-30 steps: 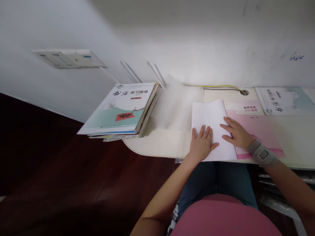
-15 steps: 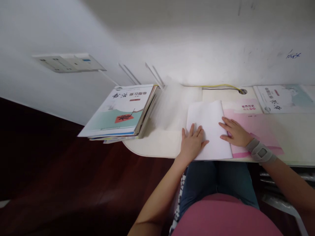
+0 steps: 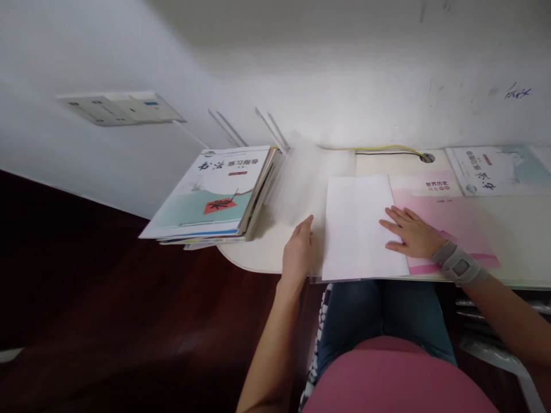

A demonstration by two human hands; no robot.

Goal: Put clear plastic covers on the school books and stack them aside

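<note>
A pink book [image 3: 456,229] lies on the desk with its white inside page or cover flap [image 3: 355,229] turned to the left. My right hand [image 3: 411,232] rests palm down across the seam between the white page and the pink cover, fingers spread. Left of the page is a clear plastic sheet [image 3: 297,183], wrinkled and see-through. My left hand [image 3: 298,252] is turned on edge at the sheet's near left side, fingers together and closed on its edge; the fingertips are partly hidden.
A stack of books [image 3: 215,195] overhangs the desk's left end. Behind it stand white antennas [image 3: 271,129]. Another book [image 3: 495,172] lies at the back right. A yellow cable [image 3: 379,148] runs along the wall to a desk hole [image 3: 426,158]. A wall socket [image 3: 116,109] is at left.
My left hand has left the white page and moved left to the clear plastic sheet, turning from flat to edge-on. My right hand stays nearly in place on the book.
</note>
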